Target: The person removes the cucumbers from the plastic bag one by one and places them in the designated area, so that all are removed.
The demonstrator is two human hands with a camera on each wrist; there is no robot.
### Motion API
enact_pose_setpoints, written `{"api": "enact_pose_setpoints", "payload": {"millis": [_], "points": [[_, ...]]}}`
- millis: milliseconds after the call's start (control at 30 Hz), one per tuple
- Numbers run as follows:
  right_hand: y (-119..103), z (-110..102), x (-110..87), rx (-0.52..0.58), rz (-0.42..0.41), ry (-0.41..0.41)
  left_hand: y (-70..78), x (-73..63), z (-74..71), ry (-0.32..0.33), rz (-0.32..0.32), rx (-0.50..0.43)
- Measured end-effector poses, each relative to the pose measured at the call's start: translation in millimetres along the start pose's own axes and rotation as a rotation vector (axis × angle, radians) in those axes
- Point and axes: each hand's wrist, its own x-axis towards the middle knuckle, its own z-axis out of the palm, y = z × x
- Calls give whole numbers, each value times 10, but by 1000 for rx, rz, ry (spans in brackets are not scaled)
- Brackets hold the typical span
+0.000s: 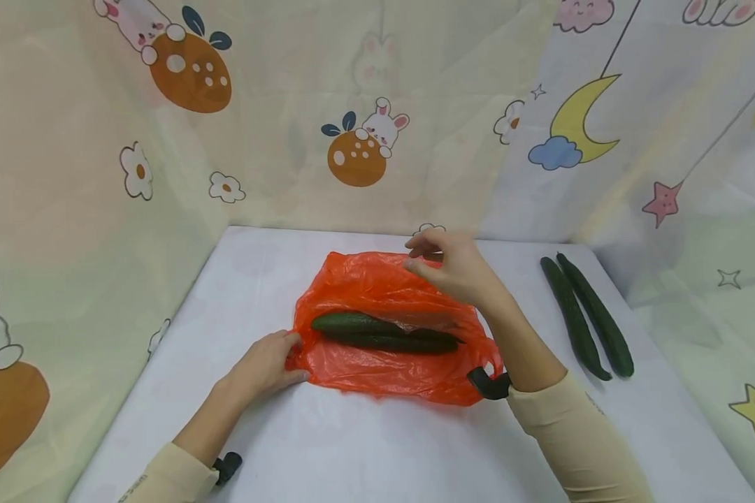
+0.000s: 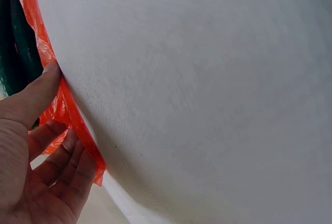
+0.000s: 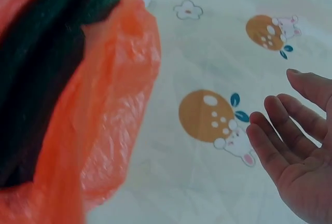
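Note:
A red plastic bag [image 1: 377,377] lies spread on the white table, with two dark green cucumbers [image 1: 355,323] side by side on it. Part of their right end is covered by a thin fold of the bag. At the bag's left edge, my left hand [image 1: 267,365] touches the plastic, thumb and fingers spread apart. The left wrist view shows the thumb and relaxed fingers [image 2: 67,162] against the red edge. Over the bag's far right edge hovers my right hand [image 1: 453,265], fingers loosely bent and holding nothing. In the right wrist view its palm and fingers [image 3: 280,130] stand apart from the bag.
Two more cucumbers [image 1: 569,307] lie side by side at the right of the table [image 1: 377,454]. Fabric walls [image 1: 277,140] printed with rabbits, flowers and stars stand behind the table and along its sides. A black strap [image 1: 487,384] on my right wrist overlaps the bag's right handle.

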Motion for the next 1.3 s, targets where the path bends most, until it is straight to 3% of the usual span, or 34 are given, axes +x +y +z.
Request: {"api": "enact_pose_setpoints", "payload": {"millis": [267, 633, 1000, 1300], "points": [[-24, 447, 67, 36, -10, -89, -16, -9, 9, -4, -12, 4], [96, 933, -8, 35, 58, -242, -26, -25, 26, -1, -9, -4], [266, 1089, -44, 14, 128, -293, -34, -8, 8, -5, -10, 4], [308, 1121, -16, -22, 104, -319, -28, -8, 1, -6, -14, -8]]}}
